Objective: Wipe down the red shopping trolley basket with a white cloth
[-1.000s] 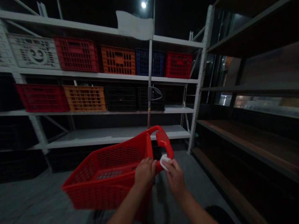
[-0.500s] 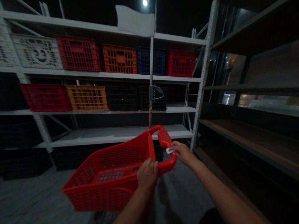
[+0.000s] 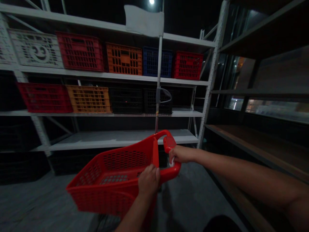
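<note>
A red plastic shopping cart [image 3: 103,190] with perforated basket walls stands in front of me. My left hand [image 3: 149,179] is wrapped round its near top rim, close to the handle end. My right hand [image 3: 180,154] is closed on a small white cloth or wipe [image 3: 172,162], pressed against the red push handle [image 3: 175,169]. Just beyond that hand sits a red molded block [image 3: 169,143] on the handle. A pole [image 3: 159,64] rises from the cart's far side, bearing a white flag [image 3: 144,21] and a grey loop.
White metal shelving [image 3: 120,112] spans the back, holding red [image 3: 80,53], orange [image 3: 124,59], blue [image 3: 158,62], yellow [image 3: 88,100] and black crates. A white crate [image 3: 37,50] shows a smiling face. Dark shelves [image 3: 260,138] line the right side. The floor is grey.
My right hand has turned and slid slightly along the handle with the white cloth, its forearm now more level. My left hand stays on the rim. The view has shifted slightly.
</note>
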`<action>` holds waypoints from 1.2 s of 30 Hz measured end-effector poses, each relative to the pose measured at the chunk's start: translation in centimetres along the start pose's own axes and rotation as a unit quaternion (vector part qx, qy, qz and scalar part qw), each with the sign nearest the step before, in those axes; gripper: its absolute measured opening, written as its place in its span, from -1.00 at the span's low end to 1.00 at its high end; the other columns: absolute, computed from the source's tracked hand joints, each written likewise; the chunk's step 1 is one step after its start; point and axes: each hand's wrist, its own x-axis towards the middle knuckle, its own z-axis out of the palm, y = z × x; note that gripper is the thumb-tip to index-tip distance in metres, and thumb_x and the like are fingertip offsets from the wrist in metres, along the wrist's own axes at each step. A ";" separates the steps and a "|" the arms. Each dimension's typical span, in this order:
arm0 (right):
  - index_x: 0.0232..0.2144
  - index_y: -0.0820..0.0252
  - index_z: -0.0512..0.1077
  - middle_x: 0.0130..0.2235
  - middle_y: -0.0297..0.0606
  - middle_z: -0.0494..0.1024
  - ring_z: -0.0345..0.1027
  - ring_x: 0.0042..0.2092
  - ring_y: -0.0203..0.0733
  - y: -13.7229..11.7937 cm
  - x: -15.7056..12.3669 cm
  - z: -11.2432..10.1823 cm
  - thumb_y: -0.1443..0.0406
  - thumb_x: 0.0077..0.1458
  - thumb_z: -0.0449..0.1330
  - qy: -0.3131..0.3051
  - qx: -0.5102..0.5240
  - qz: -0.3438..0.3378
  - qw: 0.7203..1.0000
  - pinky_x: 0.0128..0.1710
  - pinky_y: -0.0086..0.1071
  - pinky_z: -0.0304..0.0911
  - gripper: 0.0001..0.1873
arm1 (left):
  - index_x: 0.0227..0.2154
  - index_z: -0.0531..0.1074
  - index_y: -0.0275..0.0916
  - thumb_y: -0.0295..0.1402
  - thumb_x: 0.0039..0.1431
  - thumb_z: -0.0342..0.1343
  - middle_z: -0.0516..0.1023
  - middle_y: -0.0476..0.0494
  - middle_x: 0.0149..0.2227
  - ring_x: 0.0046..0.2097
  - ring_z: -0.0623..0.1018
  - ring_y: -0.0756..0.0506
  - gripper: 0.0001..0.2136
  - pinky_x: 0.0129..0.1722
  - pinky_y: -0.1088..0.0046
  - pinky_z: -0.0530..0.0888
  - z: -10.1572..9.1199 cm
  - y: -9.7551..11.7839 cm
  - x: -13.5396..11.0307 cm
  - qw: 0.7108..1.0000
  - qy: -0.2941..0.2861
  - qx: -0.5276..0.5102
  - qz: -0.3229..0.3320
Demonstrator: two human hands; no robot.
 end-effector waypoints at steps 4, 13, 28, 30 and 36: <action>-0.43 0.23 0.48 -0.33 -0.27 0.42 0.28 -0.31 -0.30 1.5 -0.5 1.0 0.53 -0.07 0.03 0.160 -0.035 0.024 0.986 -0.28 -0.47 0.15 -0.74 | -0.59 0.32 -0.22 -0.37 0.21 -0.27 0.39 -0.03 -0.49 -0.39 0.40 0.03 -0.66 -0.36 0.51 0.26 -0.2 -0.3 0.0 1.000 0.001 -0.008 0.005; -0.41 0.19 0.38 -0.36 -0.29 0.34 0.26 -0.27 -0.24 -5.1 -4.2 9.7 0.46 -0.04 0.00 0.489 0.239 0.143 0.827 -0.27 -0.41 0.14 -0.81 | -0.50 0.34 -0.22 -0.37 0.20 -0.23 0.44 -0.04 -0.43 -0.36 0.43 0.03 -0.72 -0.35 0.53 0.30 0.4 -1.6 -0.7 0.997 0.070 0.011 0.020; -0.43 0.15 0.49 -0.39 -0.30 0.38 0.28 -0.30 -0.25 -6.3 -2.9 9.5 0.42 -0.05 0.10 0.495 0.295 0.102 0.811 -0.31 -0.43 0.15 -0.82 | -0.54 0.27 -0.21 -0.34 0.20 -0.29 0.38 -0.04 -0.52 -0.42 0.42 0.01 -0.71 -0.42 0.53 0.32 -0.9 -3.2 -1.1 0.997 0.050 -0.047 0.027; -0.39 0.13 0.49 -0.39 -0.30 0.37 0.27 -0.31 -0.27 -7.8 -3.1 10.1 0.42 -0.03 0.09 0.484 0.283 0.078 0.825 -0.32 -0.43 0.16 -0.80 | -0.50 0.30 -0.22 -0.33 0.20 -0.30 0.40 -0.05 -0.49 -0.40 0.43 0.01 -0.70 -0.39 0.53 0.35 -1.2 -3.8 -1.3 0.996 0.051 -0.060 0.037; -0.34 0.13 0.50 -0.39 -0.29 0.34 0.26 -0.31 -0.25 -3.8 -2.3 8.2 0.48 -0.07 0.06 0.490 0.174 0.093 0.849 -0.32 -0.41 0.19 -0.71 | -0.50 0.34 -0.22 -0.33 0.20 -0.32 0.43 -0.08 -0.47 -0.37 0.44 0.01 -0.67 -0.33 0.51 0.39 -2.0 -5.2 -1.5 0.995 0.023 -0.087 0.044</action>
